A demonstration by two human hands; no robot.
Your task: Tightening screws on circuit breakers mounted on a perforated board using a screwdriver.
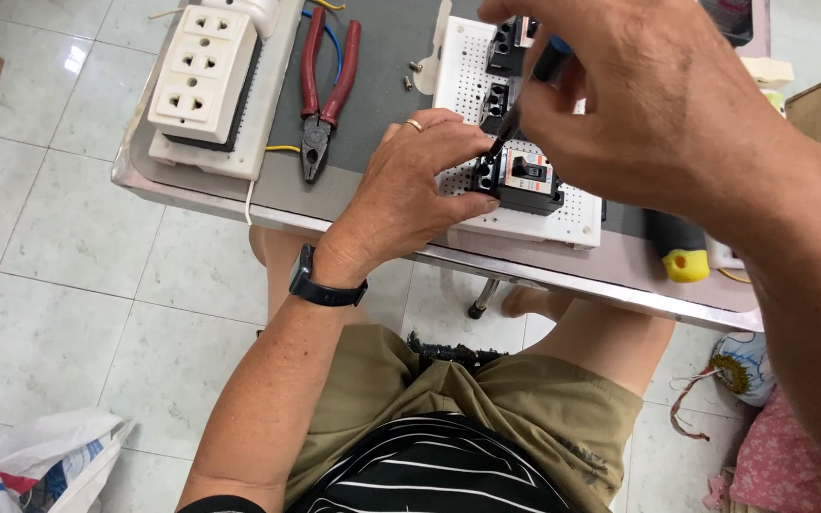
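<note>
Right up close to the camera is the right hand (658, 104), coming in big from the far right, fingers pinched together on a dark-handled screwdriver (534, 85) whose tip angles down at the near black circuit breaker (522, 179). That breaker sits on a white perforated mounting board (572, 214) near the front edge of the grey metal-rimmed table (372, 57), with two more black terminal blocks (505, 47) further back on the same board.

Left hand (410, 190), ring and dark wristwatch on it, has its fingertips closed against the breaker's left side, steadying it. I can't tell if there's a little screw between those fingers, they're bunched too tight.

Looks to me like the step is working a terminal screw on the left end of that breaker. I'd say the next bit needs the tip seated square in the screw head while the left hand keeps the breaker from shifting.

Two loose screws (411, 74) lie just left of the board, red-handled pliers (323, 90) further left, then a cream triple-socket outlet block (203, 76). A black-and-yellow tool handle (678, 249) lies on the right.
</note>
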